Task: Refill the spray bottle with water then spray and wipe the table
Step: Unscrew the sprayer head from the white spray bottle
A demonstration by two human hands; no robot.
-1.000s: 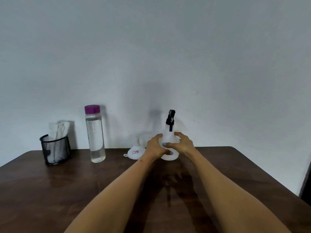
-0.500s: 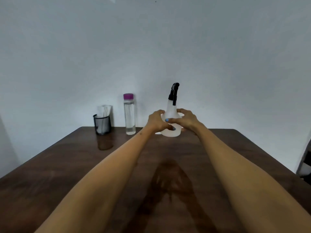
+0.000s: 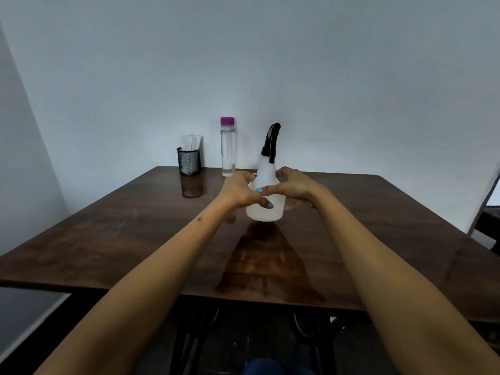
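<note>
A white spray bottle (image 3: 266, 212) with a black trigger head stands upright near the middle of the dark wooden table (image 3: 135, 239). My left hand (image 3: 242, 192) wraps its left side, thumb across the front. My right hand (image 3: 293, 186) grips its right side, and the fingertips of both hands meet on the bottle. A clear water bottle (image 3: 227, 150) with a purple cap stands at the back of the table, near the wall. The funnel seen earlier is hidden behind my hands and the spray bottle.
A black mesh cup (image 3: 189, 160) holding white folded cloths sits at the back left, beside the water bottle. The table's near edge runs just below my forearms. A dark frame (image 3: 487, 212) stands past the table's right edge. A plain wall rises behind.
Both hands have drawn the spray bottle from the back wall toward the table's middle. The view has pulled back and tilted down, so the near table edge shows.
</note>
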